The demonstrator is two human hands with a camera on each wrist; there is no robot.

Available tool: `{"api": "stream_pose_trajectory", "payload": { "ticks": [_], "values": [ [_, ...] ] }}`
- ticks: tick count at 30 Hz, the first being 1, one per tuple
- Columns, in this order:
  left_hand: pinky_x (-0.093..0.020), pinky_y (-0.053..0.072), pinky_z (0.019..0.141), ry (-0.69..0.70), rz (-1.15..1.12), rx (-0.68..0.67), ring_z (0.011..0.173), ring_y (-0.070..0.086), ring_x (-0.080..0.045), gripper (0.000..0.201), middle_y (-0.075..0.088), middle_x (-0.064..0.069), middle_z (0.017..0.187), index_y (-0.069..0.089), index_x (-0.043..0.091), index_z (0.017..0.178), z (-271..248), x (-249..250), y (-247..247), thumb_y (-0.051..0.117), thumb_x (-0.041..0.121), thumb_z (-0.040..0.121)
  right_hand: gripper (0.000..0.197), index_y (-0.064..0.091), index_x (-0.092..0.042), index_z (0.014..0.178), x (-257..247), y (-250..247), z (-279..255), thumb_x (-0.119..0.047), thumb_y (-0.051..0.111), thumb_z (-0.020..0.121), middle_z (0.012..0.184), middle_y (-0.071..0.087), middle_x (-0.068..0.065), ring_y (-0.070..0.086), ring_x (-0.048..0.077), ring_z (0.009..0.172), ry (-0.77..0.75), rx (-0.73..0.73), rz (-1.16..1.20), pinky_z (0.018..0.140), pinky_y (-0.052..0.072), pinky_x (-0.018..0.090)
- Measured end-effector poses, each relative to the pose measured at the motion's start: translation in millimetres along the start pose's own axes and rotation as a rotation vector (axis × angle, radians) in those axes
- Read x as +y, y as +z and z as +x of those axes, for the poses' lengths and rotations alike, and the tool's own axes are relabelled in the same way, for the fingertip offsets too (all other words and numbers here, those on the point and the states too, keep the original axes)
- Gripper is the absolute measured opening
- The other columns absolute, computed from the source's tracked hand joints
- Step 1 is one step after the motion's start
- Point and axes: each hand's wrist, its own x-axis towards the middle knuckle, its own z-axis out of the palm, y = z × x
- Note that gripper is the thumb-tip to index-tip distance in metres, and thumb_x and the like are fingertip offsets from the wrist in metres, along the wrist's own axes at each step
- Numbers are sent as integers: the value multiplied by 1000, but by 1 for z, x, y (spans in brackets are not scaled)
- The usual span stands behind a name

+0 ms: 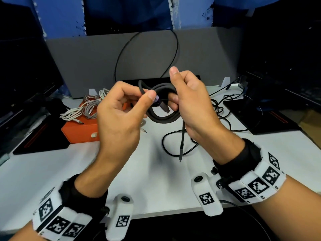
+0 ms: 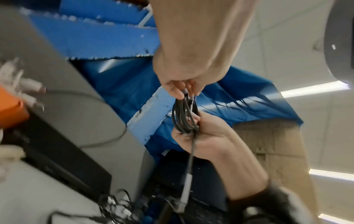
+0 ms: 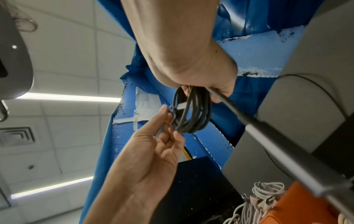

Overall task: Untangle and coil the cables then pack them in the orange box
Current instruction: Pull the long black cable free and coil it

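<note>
I hold a coiled black cable [image 1: 163, 118] in the air over the white table [image 1: 156, 180]. My right hand [image 1: 179, 94] grips the coil's right side with its fingers curled through the loops. My left hand [image 1: 147, 95] pinches the cable beside a plug with a purple collar [image 1: 157, 99] that lies across the coil. The other end [image 1: 181, 146] hangs straight down below my right palm. The orange box [image 1: 81, 131] stands at the left with white coiled cables [image 1: 86, 106] piled on it. In the right wrist view, the left hand's fingers [image 3: 162, 112] meet the coil [image 3: 193, 115].
Loose black cables [image 1: 217, 108] lie tangled on the table's right side, and one thin loop [image 1: 172, 143] lies under my hands. A grey panel [image 1: 97, 63] stands along the back with a black wire arching up it. Dark trays flank the table on both sides.
</note>
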Motion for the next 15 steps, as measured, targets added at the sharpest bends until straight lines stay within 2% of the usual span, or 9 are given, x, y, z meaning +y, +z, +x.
{"api": "stream_pose_trajectory", "payload": {
  "ticks": [2,3,5,6,8,11,14,15],
  "values": [
    [-27,54,63,41,-35,43,77,71,-16,10,77,-3,89,65,16,88,-5,8,2,74,15,93,28,47,-13,92,-1,1,0,-36,51,109,78,46,11,39,17,61,-62,13,-48,55,43,28],
    [-28,55,63,64,-15,47,78,72,-19,11,76,-3,90,65,17,89,-6,9,2,74,15,93,28,47,-14,91,-2,2,-1,-36,51,109,80,47,11,41,14,61,-86,22,-62,57,47,32],
    [-39,59,63,86,54,28,79,72,-23,13,75,-3,88,63,19,87,-5,7,2,75,18,94,29,47,-16,87,-1,1,-1,-36,52,108,77,47,7,43,12,63,-111,37,-89,67,55,46],
    [-44,59,63,87,102,-2,77,70,-25,16,73,-3,85,63,20,84,-3,4,0,76,20,93,30,47,-17,86,0,0,0,-37,52,108,77,47,6,45,13,65,-113,47,-102,73,57,49],
    [-46,54,59,129,249,-73,72,63,-24,20,66,-2,80,62,17,80,2,-1,-2,77,23,91,30,47,-19,84,1,-2,3,-36,53,108,77,48,2,49,13,72,-107,74,-129,77,58,38],
    [-31,41,62,229,449,-172,71,50,-15,25,52,8,77,58,15,75,3,-6,-2,78,22,89,30,48,-19,83,2,-3,6,-35,52,108,79,48,1,50,11,76,-69,73,-137,77,57,23],
    [-28,36,68,229,599,-222,79,47,-15,24,46,10,81,56,20,78,4,-12,-1,76,26,89,29,49,-18,85,7,0,4,-36,51,108,75,43,1,44,7,63,71,44,-62,61,47,15],
    [-26,37,69,222,613,-219,82,47,-16,23,47,8,83,58,19,79,4,-14,-1,77,28,89,29,50,-18,86,10,2,2,-36,51,108,70,40,-1,39,7,58,127,34,-34,58,42,17]
  ]
}}
